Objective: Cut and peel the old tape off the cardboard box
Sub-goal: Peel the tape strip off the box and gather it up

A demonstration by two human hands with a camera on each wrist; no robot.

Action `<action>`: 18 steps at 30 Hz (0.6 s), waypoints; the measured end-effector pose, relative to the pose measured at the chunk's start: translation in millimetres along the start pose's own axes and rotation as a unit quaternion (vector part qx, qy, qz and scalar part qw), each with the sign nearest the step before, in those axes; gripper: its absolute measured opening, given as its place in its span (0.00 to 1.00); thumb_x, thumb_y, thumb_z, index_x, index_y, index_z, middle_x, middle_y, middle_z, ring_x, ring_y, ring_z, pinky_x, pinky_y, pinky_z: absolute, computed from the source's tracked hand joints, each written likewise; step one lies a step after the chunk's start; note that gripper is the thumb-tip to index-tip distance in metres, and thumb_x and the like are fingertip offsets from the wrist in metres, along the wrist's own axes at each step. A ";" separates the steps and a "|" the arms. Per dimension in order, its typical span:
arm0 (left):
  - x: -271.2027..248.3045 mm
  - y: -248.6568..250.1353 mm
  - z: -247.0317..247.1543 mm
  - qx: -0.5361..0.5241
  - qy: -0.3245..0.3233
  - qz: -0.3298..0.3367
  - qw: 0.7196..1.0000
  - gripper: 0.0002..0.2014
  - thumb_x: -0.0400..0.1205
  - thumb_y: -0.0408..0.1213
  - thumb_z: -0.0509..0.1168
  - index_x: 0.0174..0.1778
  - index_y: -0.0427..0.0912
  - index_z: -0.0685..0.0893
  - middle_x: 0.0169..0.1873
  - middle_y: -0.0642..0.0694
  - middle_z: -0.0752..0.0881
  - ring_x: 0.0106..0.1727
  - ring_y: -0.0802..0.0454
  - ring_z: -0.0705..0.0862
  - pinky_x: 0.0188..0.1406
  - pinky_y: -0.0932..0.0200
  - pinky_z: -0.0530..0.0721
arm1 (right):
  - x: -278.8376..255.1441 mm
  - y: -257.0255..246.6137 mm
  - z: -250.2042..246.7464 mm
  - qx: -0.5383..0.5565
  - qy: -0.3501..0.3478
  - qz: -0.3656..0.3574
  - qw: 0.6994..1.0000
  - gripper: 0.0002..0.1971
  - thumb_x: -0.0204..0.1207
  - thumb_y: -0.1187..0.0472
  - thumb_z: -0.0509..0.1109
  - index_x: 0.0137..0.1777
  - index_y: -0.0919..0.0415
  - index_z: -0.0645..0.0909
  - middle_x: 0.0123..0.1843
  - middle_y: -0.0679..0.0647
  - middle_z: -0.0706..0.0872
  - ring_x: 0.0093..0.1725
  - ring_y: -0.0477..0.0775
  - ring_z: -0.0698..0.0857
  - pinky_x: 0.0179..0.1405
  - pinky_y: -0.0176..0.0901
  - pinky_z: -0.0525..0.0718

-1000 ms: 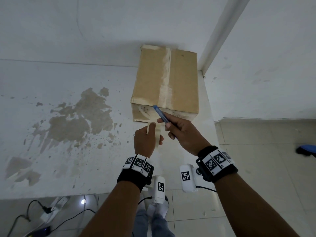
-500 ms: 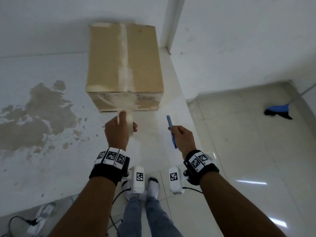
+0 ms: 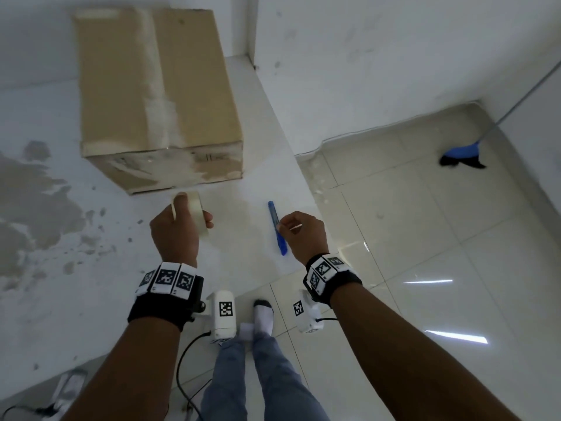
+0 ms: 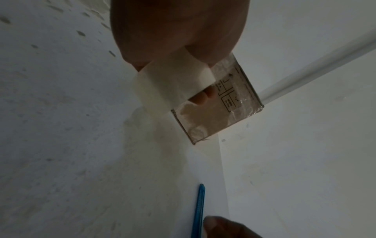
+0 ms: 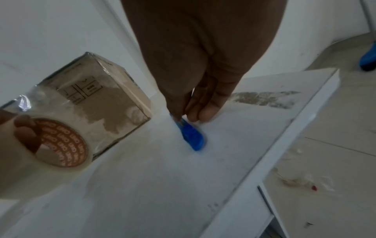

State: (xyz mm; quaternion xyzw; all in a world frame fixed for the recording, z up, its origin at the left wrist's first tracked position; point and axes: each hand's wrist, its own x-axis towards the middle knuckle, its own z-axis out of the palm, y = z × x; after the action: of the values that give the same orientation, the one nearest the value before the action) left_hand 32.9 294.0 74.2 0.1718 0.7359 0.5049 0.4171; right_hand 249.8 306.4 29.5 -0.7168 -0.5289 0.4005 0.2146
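Observation:
The cardboard box (image 3: 158, 95) stands on the white table (image 3: 91, 299), a strip of old tape (image 3: 154, 80) running along its top and clear tape over its front face (image 5: 97, 103). Just in front of the box my left hand (image 3: 185, 229) grips a roll of pale tape (image 3: 194, 214), fingers through its core (image 5: 61, 145). To the right of the box, my right hand (image 3: 300, 235) pinches a blue cutter (image 3: 277, 227) whose far end touches the table (image 5: 193, 136). The left wrist view shows the roll (image 4: 173, 80), the box (image 4: 219, 112) and the cutter (image 4: 200, 209).
The table ends at a straight edge (image 5: 284, 145) right of the cutter, with tiled floor (image 3: 425, 238) below. A blue broom (image 3: 461, 153) leans in the far right corner. Brown stains (image 3: 36, 202) mark the table's left side. Cables (image 3: 185, 360) run by my feet.
My right hand has brought the cutter away from the box's front edge and down onto the table to the right. My left hand drew the tape roll back from the box.

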 end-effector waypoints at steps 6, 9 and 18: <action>-3.5 10.8 -12.2 0.033 0.017 0.021 0.999 0.28 0.84 0.48 0.59 0.20 0.41 0.90 0.22 0.41 0.91 0.32 0.38 0.91 0.47 0.39 0.92 | -1.7 -87.9 6.9 -0.016 0.026 -0.337 0.941 0.05 0.84 0.58 0.70 0.49 0.58 0.86 0.47 0.48 0.87 0.52 0.50 0.83 0.52 0.39 0.81; -2.1 13.7 -18.9 0.052 0.000 0.041 0.998 0.29 0.88 0.46 0.58 0.23 0.40 0.89 0.20 0.43 0.90 0.28 0.44 0.89 0.42 0.47 0.90 | 16.9 -142.6 16.8 -0.054 0.002 -0.493 0.868 0.07 0.84 0.59 0.70 0.55 0.62 0.87 0.56 0.53 0.88 0.64 0.55 0.83 0.62 0.41 0.81; 0.2 15.5 -30.1 0.060 -0.070 0.033 0.995 0.30 0.89 0.47 0.58 0.21 0.44 0.87 0.24 0.43 0.92 0.27 0.47 0.89 0.41 0.50 0.88 | 80.8 -199.7 50.9 -0.285 -0.094 -0.553 0.777 0.29 0.86 0.44 0.54 0.80 0.59 0.74 0.83 0.53 0.75 0.85 0.57 0.69 0.82 0.57 0.70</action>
State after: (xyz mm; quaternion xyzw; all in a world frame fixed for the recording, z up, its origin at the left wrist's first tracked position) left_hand 6.4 282.8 92.1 0.2553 0.7276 0.4602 0.4401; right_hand 101.6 445.3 117.6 -0.2876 -0.9420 0.1091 0.1343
